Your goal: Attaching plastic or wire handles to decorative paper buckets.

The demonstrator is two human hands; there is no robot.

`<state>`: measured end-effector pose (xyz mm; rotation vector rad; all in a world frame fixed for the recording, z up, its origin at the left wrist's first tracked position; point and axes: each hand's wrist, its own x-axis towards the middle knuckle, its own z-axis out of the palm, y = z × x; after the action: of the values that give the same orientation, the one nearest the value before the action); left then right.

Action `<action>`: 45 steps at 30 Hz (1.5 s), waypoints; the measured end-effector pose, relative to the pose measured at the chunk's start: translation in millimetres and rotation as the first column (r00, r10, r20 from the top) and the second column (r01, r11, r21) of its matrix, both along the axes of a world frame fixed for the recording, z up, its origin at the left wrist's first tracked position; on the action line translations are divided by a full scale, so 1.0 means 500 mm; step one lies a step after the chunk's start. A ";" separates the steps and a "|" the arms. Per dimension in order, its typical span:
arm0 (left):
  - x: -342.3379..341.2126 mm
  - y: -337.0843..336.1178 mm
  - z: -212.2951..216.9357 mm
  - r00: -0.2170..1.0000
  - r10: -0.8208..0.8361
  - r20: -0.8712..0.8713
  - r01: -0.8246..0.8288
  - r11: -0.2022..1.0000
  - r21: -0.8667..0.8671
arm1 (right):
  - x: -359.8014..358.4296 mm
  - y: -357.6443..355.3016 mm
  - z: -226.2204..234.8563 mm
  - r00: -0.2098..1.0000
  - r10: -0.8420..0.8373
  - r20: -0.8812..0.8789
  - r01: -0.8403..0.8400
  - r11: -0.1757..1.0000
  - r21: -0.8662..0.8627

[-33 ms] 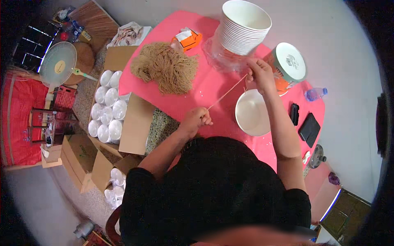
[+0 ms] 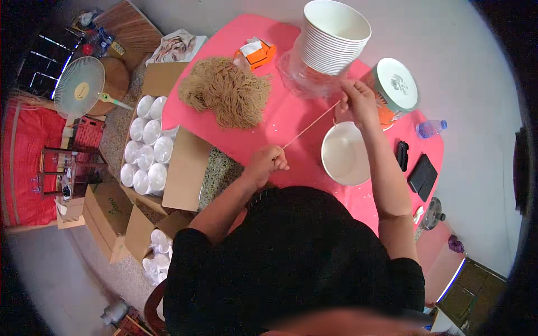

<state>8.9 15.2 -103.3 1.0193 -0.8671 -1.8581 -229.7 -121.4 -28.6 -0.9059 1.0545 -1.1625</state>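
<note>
Both hands stretch one thin, pale strand (image 2: 311,126) taut across the pink worktop (image 2: 291,112). The left hand (image 2: 268,162) sits at about seven o'clock from the worktop's middle, its grip pressed together in a fist around the strand's lower end. The right hand (image 2: 358,103) is at two o'clock from it, fingers pinching the upper end. The strand runs straight and slanted between them, clear of the cloth below.

Just under the right hand, at five o'clock from it, stands a round white bowl (image 2: 344,154), smooth and shallow. At eleven o'clock from that hand rises a tall stack of white paper bowls (image 2: 333,36), ribbed by their nested rims, with crinkled clear plastic (image 2: 294,75) at its foot. At ten o'clock from the left hand lies a loose, fibrous heap of tan strands (image 2: 227,89). An orange-and-white carton (image 2: 255,53) lies beyond the heap.

To the right hand's three o'clock is a round tin (image 2: 395,87) with a white lid. Two flat black things (image 2: 414,168) lie near the worktop's right edge, and a clear bottle (image 2: 430,129) lies on the floor.

On the floor at nine o'clock, an open cardboard box (image 2: 179,173) holds rows of white lidded cups (image 2: 147,151). A small fan (image 2: 79,87) stands farther left.
</note>
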 end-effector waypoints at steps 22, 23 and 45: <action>0.024 -0.042 0.079 0.947 -0.030 0.321 0.139 0.937 -0.322 | 0.021 0.182 0.006 0.724 0.482 -0.493 -0.586 0.807 -0.073; 0.035 -0.047 0.064 0.947 -0.027 0.319 0.135 0.937 -0.322 | 0.019 0.184 0.015 0.698 0.411 -0.587 -0.602 0.780 -0.169; -0.027 -0.036 0.032 0.961 -0.259 0.100 0.272 0.951 -0.146 | -0.024 0.170 0.115 0.359 -0.202 -0.911 -0.761 0.502 -0.411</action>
<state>-4.7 -2.9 -87.2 0.9173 -1.2316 -1.9419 -241.7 -36.5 28.8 -2.6861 0.9737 -0.6549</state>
